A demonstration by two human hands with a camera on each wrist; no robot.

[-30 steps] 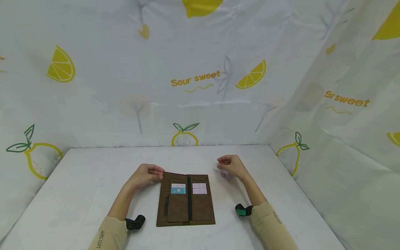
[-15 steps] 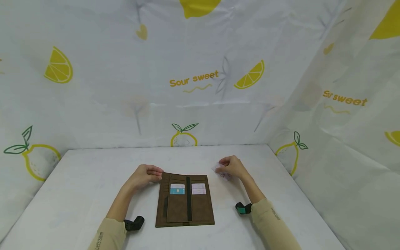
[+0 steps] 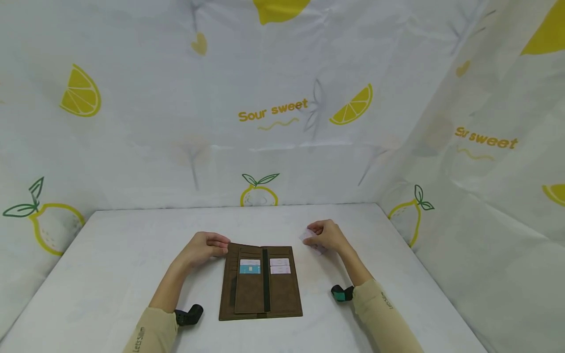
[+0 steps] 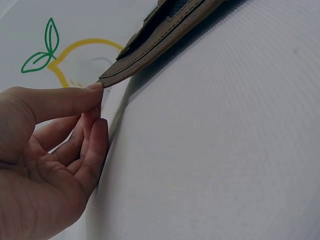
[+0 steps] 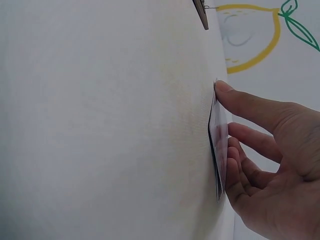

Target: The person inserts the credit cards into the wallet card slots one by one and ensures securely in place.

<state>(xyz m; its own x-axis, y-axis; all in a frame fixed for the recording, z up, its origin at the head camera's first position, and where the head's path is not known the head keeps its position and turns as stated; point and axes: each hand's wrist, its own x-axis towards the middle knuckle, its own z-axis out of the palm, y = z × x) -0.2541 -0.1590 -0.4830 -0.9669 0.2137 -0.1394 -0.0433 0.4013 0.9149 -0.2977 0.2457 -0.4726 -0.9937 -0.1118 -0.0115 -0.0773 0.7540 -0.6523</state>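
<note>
A brown long wallet (image 3: 251, 296) lies spread open on the white table, with a blue and white card (image 3: 250, 269) in its left panel and pale cards (image 3: 280, 269) in its right panel. My left hand (image 3: 202, 249) pinches the wallet's far left corner; in the left wrist view that brown corner (image 4: 125, 72) is lifted off the table at the thumb and fingertips. Right of the wallet, my right hand (image 3: 328, 236) holds a small pale card (image 3: 307, 235) between thumb and fingers. In the right wrist view, thin cards (image 5: 218, 142) are seen nearly edge-on, thumb at one end.
A white table (image 3: 145, 240) runs back to a white curtain (image 3: 167, 113) printed with lemons. The same sheeting (image 3: 490, 196) hangs along the right side. A black wrist camera (image 3: 190, 315) sits on the left wrist, another camera (image 3: 342, 293) on the right.
My right hand's fingers have lowered and closed onto the card to the right of the wallet. The left hand stays at the wallet's corner.
</note>
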